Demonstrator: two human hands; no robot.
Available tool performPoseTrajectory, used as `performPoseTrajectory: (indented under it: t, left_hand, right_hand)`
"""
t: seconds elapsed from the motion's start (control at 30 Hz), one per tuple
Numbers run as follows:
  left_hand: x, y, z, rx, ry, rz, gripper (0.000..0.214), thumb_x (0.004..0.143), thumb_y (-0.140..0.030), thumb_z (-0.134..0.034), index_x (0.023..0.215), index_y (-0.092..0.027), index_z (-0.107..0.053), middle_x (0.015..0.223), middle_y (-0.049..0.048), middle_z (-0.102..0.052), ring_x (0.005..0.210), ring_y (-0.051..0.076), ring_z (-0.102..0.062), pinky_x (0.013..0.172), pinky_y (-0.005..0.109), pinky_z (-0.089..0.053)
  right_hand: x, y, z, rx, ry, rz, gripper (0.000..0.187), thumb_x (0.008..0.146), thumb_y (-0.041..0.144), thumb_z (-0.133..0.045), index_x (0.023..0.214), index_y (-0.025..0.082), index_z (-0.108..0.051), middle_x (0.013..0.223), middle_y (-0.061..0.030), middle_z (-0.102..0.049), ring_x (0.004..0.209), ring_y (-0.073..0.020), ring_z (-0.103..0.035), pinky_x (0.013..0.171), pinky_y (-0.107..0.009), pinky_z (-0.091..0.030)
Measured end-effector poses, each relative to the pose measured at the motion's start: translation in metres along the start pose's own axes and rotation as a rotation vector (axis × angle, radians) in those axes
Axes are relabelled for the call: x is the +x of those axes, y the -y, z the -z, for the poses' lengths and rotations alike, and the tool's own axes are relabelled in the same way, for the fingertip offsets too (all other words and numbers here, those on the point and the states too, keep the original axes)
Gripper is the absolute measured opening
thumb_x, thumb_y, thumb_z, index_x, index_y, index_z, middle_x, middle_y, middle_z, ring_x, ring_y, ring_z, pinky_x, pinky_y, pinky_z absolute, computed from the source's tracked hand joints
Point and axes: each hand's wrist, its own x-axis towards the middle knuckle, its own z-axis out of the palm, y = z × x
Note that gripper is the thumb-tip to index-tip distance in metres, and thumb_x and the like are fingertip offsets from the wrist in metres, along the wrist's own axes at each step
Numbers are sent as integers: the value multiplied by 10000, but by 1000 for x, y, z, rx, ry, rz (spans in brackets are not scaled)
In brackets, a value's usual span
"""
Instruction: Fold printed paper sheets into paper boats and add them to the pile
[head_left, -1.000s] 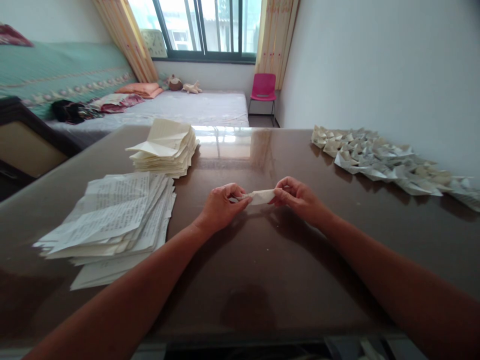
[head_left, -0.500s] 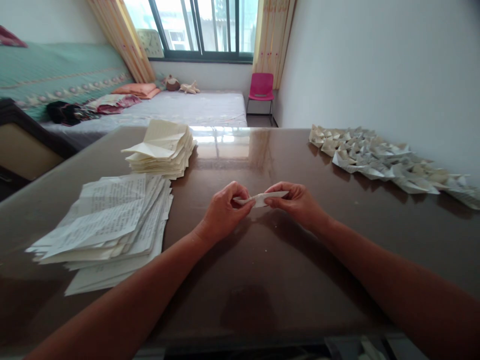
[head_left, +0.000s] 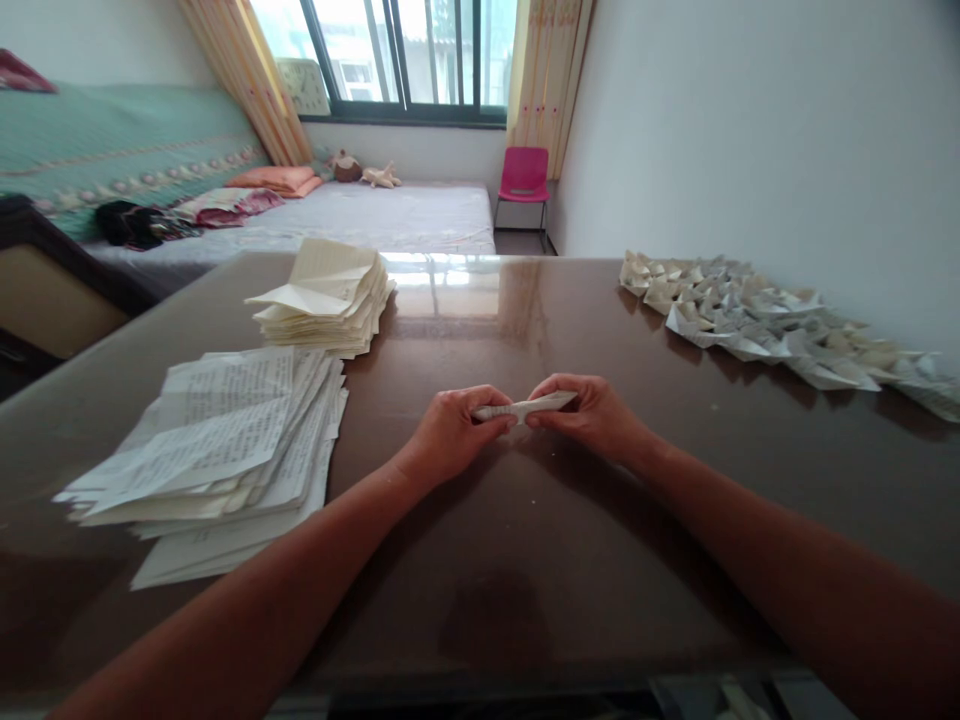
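Both hands pinch a small folded paper piece (head_left: 525,406) just above the middle of the brown table (head_left: 480,560). My left hand (head_left: 450,432) grips its left end with curled fingers. Its right end sits between the closed fingers of my right hand (head_left: 592,415). The paper is narrow, lies almost flat and points right. To the left lies a loose pile of printed sheets (head_left: 217,440), and behind it a stack of folded cream sheets (head_left: 322,295).
Several folded paper boats (head_left: 757,320) lie in a row along the white wall at the right. Beyond the table's far edge are a bed (head_left: 360,215), a pink chair (head_left: 523,175) and a window with curtains.
The folded paper has been flattened and narrowed between my hands. Both hands have sunk slightly toward the table and stayed closed on it.
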Motion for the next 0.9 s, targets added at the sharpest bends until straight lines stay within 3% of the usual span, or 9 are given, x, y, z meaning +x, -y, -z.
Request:
performPoseTrajectory:
  t: [0.23, 0.37, 0.47, 0.57, 0.7, 0.9]
  left_hand:
    - [-1, -1, -1, 67, 39, -9, 177, 770, -290, -602, 782, -153, -715, 581, -44, -572, 561, 80, -462, 528, 173, -335]
    - [2, -2, 2, -3, 32, 28, 185, 754, -310, -618, 757, -140, -692, 569, -46, -560, 531, 74, -439, 504, 172, -325]
    - [3, -2, 3, -66, 11, 49, 222, 752, -350, -629, 758, -134, -680, 598, -29, -607, 530, 79, -462, 511, 176, -346]
    - [3, -2, 1, -86, 15, 49, 239, 748, -368, -637, 764, -132, -674, 617, -12, -634, 546, 88, -489, 526, 181, -366]
    - [5, 3, 2, -21, 31, 81, 301, 756, -426, -625, 704, -131, -659, 554, -28, -576, 516, 80, -444, 496, 181, -333]
    - [9, 15, 10, 44, 70, 88, 355, 770, -472, -597, 647, -141, -640, 483, -61, -434, 484, 70, -392, 455, 173, -292]
  right_hand:
    - [0, 4, -2, -19, -19, 11, 258, 646, 326, -774, 801, 167, -642, 605, 42, -583, 547, -89, -475, 505, -208, -375]
    - [1, 5, -2, 200, -53, -33, 395, 594, 338, -819, 891, 182, -609, 658, 31, -633, 566, -103, -535, 521, -217, -413]
    - [0, 3, -2, 293, 3, -50, 354, 624, 388, -809, 843, 163, -645, 732, -10, -677, 629, -127, -583, 596, -255, -462]
    - [0, 0, -4, 247, 47, -38, 305, 675, 414, -778, 778, 138, -697, 698, -21, -670, 631, -131, -573, 622, -270, -459]
    - [2, -5, -2, 204, 54, 2, 308, 726, 417, -739, 871, 146, -732, 771, -32, -697, 695, -149, -589, 683, -286, -463]
    - [5, -9, 8, -120, 43, 16, 389, 840, 500, -589, 798, 150, -754, 663, -19, -659, 591, -116, -509, 590, -249, -403]
